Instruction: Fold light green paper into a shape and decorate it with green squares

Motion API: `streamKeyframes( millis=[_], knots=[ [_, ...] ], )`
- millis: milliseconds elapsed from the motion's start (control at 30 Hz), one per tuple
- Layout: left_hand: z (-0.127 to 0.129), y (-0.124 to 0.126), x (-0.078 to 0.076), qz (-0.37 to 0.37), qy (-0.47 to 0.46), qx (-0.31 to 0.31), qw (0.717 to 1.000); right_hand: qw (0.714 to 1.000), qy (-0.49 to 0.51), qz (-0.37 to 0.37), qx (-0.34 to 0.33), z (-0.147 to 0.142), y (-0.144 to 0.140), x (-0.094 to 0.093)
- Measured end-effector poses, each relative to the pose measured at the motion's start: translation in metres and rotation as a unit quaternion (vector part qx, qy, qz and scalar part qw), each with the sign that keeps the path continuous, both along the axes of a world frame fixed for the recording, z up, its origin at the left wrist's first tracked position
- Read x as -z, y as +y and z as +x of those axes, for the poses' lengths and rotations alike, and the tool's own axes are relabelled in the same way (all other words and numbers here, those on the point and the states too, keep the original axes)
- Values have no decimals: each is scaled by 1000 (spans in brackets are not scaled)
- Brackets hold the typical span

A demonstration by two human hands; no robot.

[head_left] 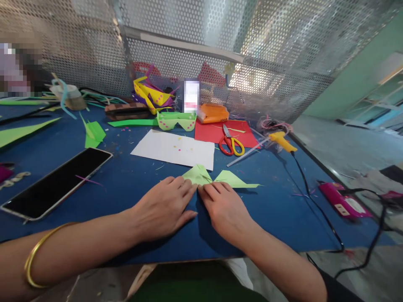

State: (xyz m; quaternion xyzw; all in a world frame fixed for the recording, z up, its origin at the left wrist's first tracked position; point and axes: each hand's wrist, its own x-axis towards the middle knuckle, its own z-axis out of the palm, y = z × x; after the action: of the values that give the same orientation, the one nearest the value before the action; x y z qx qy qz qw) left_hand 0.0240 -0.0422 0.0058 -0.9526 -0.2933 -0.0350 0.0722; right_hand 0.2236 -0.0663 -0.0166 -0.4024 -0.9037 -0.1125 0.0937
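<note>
1. The person is pressing both hands flat on a light green folded paper lying on the blue desk, near its front edge and just in front of the white sheet
2. The left hand is lying palm down with its fingers close together, the fingertips resting on the paper's left flap; it is pinching nothing
3. The right hand is lying the same way, fingers together and flat, its tips touching the paper where the two flaps are meeting
4. To my eye the step in hand is creasing the fold, so the fingertips should be running outward along the fold line while the other hand is pinning the paper, or it may be sliding on the smooth desk
5. The right flap's pointed tip is sticking out past the right hand; keeping both flaps even before pressing hard is giving a cleaner crease, I would judge
6. The red-handled scissors are lying on the red sheet well behind the hands, the yellow glue gun beside them, and a phone is lying off to the left, all apart from the fold
</note>
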Motion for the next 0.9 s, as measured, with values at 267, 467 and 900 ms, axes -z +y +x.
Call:
streamKeyframes(
  millis=[267, 467, 900],
  knots=[
    [1, 3, -4, 0, -1, 4, 1000, 1000, 20, -8, 1, 3, -3, 3],
    [-38, 2, -4, 52, 0, -51, 997, 1000, 15, -1, 2, 2, -3, 3],
    [-7, 0, 4, 14, -53, 11, 998, 1000, -2, -9, 7, -3, -5, -4]
  ],
)
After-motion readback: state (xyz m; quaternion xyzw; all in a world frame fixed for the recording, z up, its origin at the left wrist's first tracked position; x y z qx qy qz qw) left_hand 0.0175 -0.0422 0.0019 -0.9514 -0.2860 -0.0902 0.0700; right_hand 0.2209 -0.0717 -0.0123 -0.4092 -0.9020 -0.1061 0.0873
